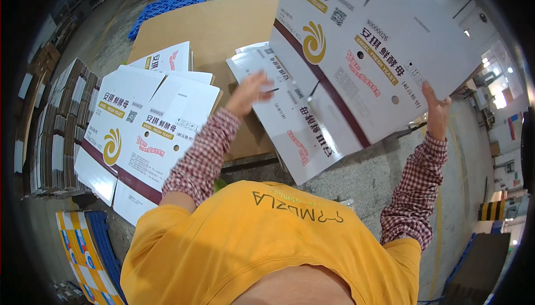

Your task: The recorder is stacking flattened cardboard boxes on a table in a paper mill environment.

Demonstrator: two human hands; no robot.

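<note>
My right hand (437,110) grips the lower right edge of a large flattened white carton (412,43), thumb on its printed face. That carton is raised and tilted at the upper right, with gold swirl print and a dark red stripe. Below it lies another flat white carton (301,132) on the table, partly covered by the raised one. My left hand (251,94) is over this lower carton's left edge, its fingers smeared by motion. A thin dark line shows beside those fingers; I cannot tell what it is.
Left of my left arm, a pile of flat printed cartons (150,115) lies on the brown tabletop (217,20). Tall stacks of folded cardboard (58,132) stand at the far left. A blue plastic pallet (173,5) is on the floor behind the table.
</note>
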